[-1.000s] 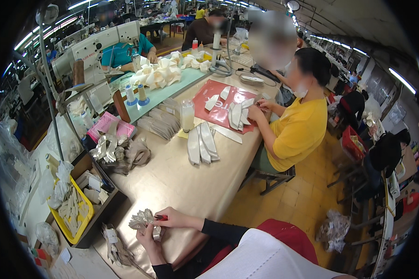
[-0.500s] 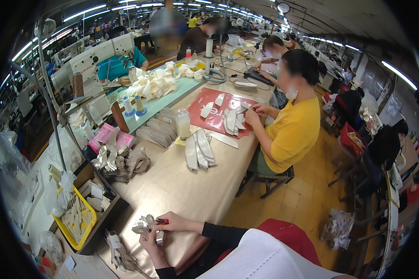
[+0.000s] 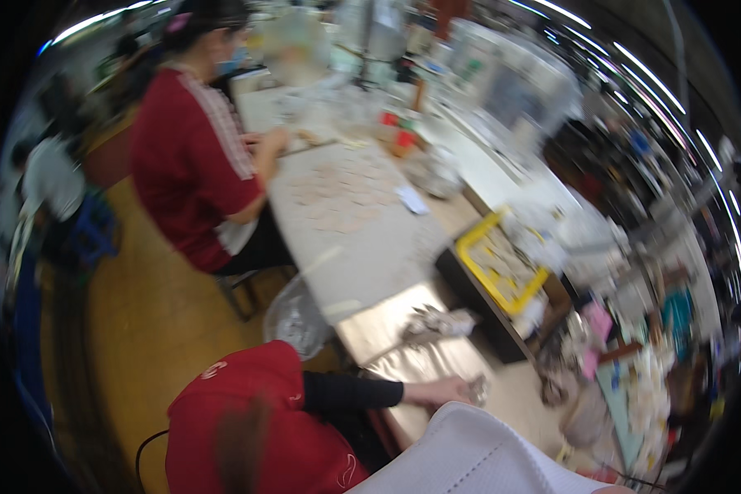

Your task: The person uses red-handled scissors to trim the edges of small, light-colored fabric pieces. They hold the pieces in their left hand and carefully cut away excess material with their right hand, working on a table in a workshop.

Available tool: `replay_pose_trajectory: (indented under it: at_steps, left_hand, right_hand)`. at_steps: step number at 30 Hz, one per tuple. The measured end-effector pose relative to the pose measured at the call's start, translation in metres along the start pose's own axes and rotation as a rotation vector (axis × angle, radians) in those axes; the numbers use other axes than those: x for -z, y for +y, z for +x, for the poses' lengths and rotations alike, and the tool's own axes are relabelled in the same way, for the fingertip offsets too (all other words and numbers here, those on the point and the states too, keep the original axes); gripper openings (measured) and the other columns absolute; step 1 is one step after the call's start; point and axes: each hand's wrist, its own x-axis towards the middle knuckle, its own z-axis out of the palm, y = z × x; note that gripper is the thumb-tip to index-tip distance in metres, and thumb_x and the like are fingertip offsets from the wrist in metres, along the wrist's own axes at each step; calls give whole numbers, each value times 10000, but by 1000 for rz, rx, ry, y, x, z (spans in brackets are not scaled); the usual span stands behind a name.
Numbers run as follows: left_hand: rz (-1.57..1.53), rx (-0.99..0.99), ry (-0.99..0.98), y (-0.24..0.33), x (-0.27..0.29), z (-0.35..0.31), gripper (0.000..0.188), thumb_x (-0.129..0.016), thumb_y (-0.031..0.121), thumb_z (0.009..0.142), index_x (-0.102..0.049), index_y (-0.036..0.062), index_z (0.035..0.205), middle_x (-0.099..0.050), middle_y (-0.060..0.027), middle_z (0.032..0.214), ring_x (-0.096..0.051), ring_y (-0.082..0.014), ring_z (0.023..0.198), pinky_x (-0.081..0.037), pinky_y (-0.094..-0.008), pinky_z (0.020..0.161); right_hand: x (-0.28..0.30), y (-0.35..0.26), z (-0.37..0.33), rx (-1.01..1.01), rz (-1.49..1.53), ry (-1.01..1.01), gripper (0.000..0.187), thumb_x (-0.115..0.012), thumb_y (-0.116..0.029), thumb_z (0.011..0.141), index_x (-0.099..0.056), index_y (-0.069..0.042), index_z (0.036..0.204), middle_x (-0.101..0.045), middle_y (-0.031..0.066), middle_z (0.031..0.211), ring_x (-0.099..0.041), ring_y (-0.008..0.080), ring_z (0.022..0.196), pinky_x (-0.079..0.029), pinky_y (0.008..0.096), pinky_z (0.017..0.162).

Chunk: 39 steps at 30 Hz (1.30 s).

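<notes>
My left hand [image 3: 443, 390] reaches out from a black sleeve, low in the blurred head view. Its fingers are closed on a small bunch of pale, shiny cut pieces [image 3: 477, 389] above the tan tabletop [image 3: 514, 399]. A white cloth edge in front of me covers the space beside it, and my right hand does not show. On the table beyond the left hand lies a bundle of pale strips [image 3: 436, 323].
A dark box [image 3: 484, 311] holds a yellow tray [image 3: 469, 240] of pale pieces. A co-worker in red [image 3: 193, 156] sits at the grey board [image 3: 305, 239], where several flat pieces are spread. A clear plastic bag [image 3: 296, 317] hangs by the table edge.
The view has swung left, bringing the red-clad co-worker in and the yellow-shirted one out. My right hand, with its small red-and-black tool, has gone out of sight; the left keeps its pieces.
</notes>
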Motion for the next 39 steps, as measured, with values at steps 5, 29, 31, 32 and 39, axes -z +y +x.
replay_pose_trajectory:
  at_steps: [5,29,31,32,39]
  left_hand:
    - [-119,-49,88,-26,-11,-10,300,-734,278,851,-690,-3,945,-658,-7,801,-565,-56,682,-459,-242,551]
    - [-88,23,36,32,-14,-25,264,-703,230,876,-626,5,762,-590,13,713,-484,-35,681,-409,-264,573]
    - [20,55,88,21,-11,-22,298,-759,297,834,-676,21,758,-589,24,683,-498,-49,645,-424,-276,560]
    - [108,147,86,18,-6,-18,325,-772,339,819,-710,20,802,-613,28,702,-505,-54,641,-421,-279,551]
    - [-163,67,47,5,-2,-17,244,-686,203,904,-719,-32,961,-708,-35,822,-640,-82,727,-519,-244,631]
  right_hand:
    - [1,-7,0,69,-15,17,88,-645,-90,924,-615,-13,896,-520,-1,665,-379,39,496,-262,191,446]
    - [9,-2,4,115,79,-102,122,-671,-66,911,-617,-22,810,-523,-14,614,-414,43,491,-287,203,447]
    - [8,-5,4,72,95,-95,161,-685,-76,901,-592,-61,771,-514,-32,615,-412,37,493,-285,205,442]
    - [8,-7,2,70,109,-60,184,-692,-82,897,-579,-81,751,-510,-41,616,-411,33,493,-284,206,440]
    - [8,-11,3,-54,85,-98,189,-693,-135,911,-622,-56,755,-529,-36,580,-438,41,480,-329,217,444]
